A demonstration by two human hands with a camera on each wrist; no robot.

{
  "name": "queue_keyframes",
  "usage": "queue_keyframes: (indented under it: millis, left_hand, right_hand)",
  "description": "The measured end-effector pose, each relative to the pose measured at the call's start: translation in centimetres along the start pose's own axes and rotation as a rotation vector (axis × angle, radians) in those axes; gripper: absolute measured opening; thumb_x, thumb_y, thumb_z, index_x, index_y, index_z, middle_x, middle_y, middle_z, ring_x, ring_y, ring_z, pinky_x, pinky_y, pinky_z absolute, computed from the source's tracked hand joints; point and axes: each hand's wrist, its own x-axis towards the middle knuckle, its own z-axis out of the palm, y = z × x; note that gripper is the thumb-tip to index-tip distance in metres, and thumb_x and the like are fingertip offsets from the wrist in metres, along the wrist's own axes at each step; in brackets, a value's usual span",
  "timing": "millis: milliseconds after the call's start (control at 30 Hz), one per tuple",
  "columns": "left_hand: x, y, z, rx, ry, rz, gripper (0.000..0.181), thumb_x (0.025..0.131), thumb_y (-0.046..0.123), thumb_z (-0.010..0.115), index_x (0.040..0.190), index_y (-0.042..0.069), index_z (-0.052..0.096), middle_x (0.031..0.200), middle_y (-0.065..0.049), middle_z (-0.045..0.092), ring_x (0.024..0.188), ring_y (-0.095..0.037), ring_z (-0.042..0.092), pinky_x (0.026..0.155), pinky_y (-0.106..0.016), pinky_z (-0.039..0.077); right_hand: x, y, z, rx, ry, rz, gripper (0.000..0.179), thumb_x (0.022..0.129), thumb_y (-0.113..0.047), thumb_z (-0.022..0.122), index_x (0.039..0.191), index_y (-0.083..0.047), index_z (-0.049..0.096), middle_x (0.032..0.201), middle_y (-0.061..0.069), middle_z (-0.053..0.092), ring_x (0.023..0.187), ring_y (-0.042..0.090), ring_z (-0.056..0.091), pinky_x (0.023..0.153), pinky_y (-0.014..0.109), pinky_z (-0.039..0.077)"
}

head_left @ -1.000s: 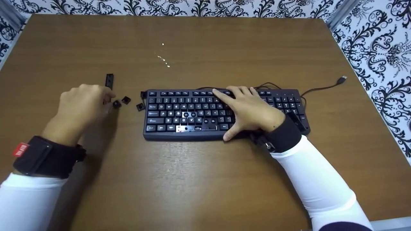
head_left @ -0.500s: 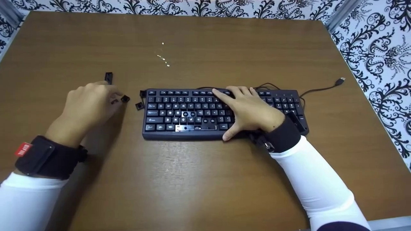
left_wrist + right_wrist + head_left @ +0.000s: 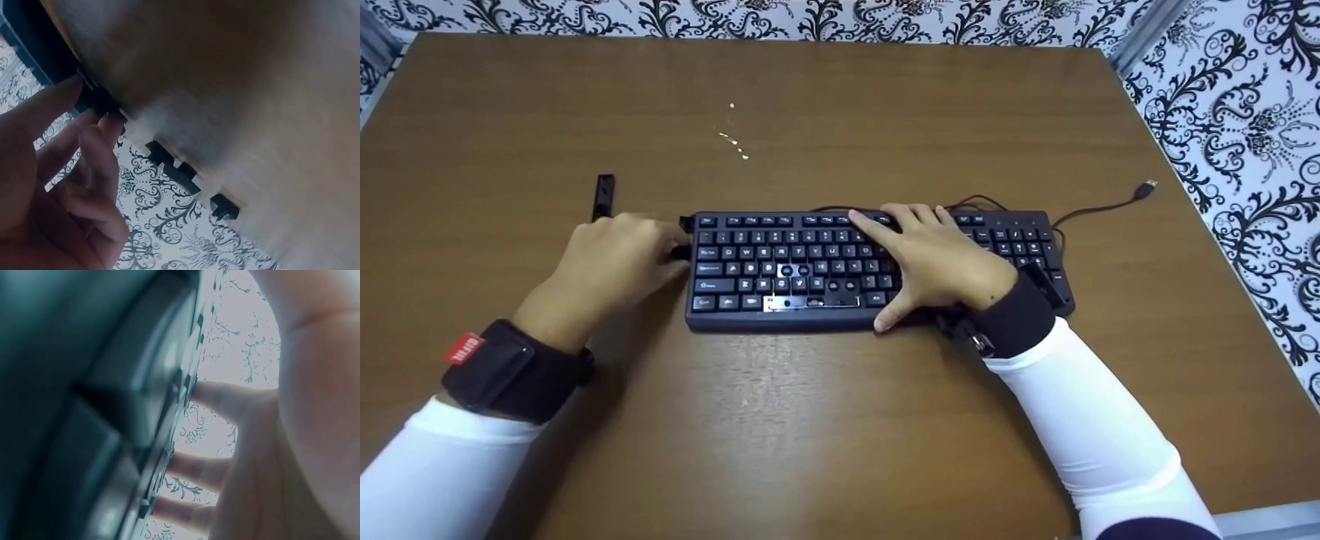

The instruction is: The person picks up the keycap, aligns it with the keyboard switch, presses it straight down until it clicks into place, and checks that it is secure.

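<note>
A black keyboard (image 3: pixel 780 322) lies flat on the brown table. Bare sockets show where the space bar and several letter keys are off. My right hand (image 3: pixel 941 255) rests spread over its right half, with the thumb at the front edge and fingers towards the back edge. At the keyboard's left end my left hand (image 3: pixel 619 259) pinches a small black keycap (image 3: pixel 682 253) between thumb and fingers. Another keycap (image 3: pixel 685 223) sits by the upper left corner. Beyond the left hand lies the loose space bar (image 3: pixel 602 196). In the left wrist view a loose keycap (image 3: pixel 225 207) shows past the fingers.
A black cable (image 3: pixel 982 201) loops behind the keyboard, and its USB plug (image 3: pixel 1145 189) lies to the right. Small pale specks (image 3: pixel 733 141) mark the table (image 3: pixel 885 112) further back. Patterned wallpaper (image 3: pixel 1237 142) borders the table's far and right edges.
My left hand has moved right from the loose keycaps to the keyboard's left end, where it now pinches the keycap. The right hand stays on the keyboard.
</note>
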Motion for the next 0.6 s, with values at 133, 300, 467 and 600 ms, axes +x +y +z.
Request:
queue_keyframes:
  millis: [133,300,467,600]
  left_hand:
    - [0.0,0.1,0.0,0.001,-0.002,0.009,0.022,0.088,0.015,0.074,0.109,0.011,0.075,0.103,-0.013,0.076,0.091,-0.039,0.071,0.065,-0.061,0.053]
    - [0.0,-0.3,0.1,-0.038,0.002,-0.001,0.024,0.089,0.011,0.071,0.113,0.013,0.075,0.106,-0.014,0.076,0.094,-0.041,0.071,0.068,-0.063,0.053]
    - [0.1,-1.1,0.1,-0.133,-0.006,-0.021,0.025,0.089,0.009,0.069,0.112,0.018,0.075,0.103,-0.01,0.077,0.095,-0.036,0.072,0.072,-0.061,0.053]
    - [-0.2,-1.7,-0.1,-0.176,-0.011,-0.053,0.021,0.088,0.008,0.07,0.107,0.017,0.075,0.099,-0.009,0.077,0.091,-0.033,0.073,0.076,-0.059,0.053]
  right_hand:
    - [0.0,0.0,-0.1,-0.002,0.0,-0.006,0.14,0.051,-0.075,0.083,0.161,-0.033,0.008,0.162,0.018,0.022,0.147,0.042,0.024,0.12,0.066,0.015]
    - [0.0,0.0,0.1,0.001,0.003,-0.007,0.14,0.051,-0.076,0.082,0.161,-0.032,0.008,0.162,0.017,0.022,0.147,0.042,0.024,0.12,0.067,0.015]
    - [0.0,0.1,0.2,-0.004,-0.005,-0.003,0.14,0.052,-0.076,0.082,0.161,-0.032,0.007,0.162,0.018,0.022,0.148,0.043,0.023,0.12,0.068,0.015]
    - [0.0,0.0,0.1,-0.01,0.005,-0.011,0.14,0.051,-0.077,0.082,0.161,-0.032,0.008,0.162,0.019,0.023,0.147,0.043,0.024,0.12,0.067,0.016]
